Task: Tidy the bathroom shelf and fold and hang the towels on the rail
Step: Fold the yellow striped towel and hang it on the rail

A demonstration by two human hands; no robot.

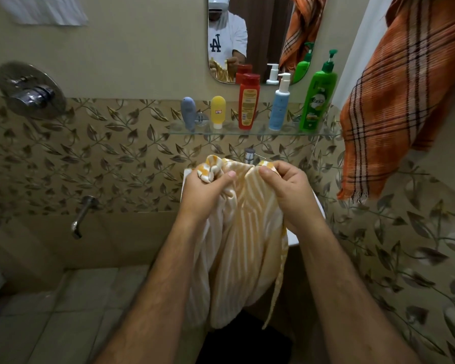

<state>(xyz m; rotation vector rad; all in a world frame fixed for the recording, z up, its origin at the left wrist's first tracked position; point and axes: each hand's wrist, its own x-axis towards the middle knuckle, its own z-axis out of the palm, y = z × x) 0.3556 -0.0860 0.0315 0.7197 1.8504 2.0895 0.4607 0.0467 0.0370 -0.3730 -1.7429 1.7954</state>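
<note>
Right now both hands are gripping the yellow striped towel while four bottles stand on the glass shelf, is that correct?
Not quite: the head view shows five bottles on the glass shelf, not four. Both the left hand and right hand do grip the yellow striped towel.

A: What's round the mirror w/ you?
B: I see beige wall; below it a leaf-pattern tile band. Chrome mixer far left, spout under that. Grey floor tiles at btm.

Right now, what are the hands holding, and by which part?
Both grip the yellow striped towel at its bunched top edge: left hand on one corner, right hand on the other.
</note>
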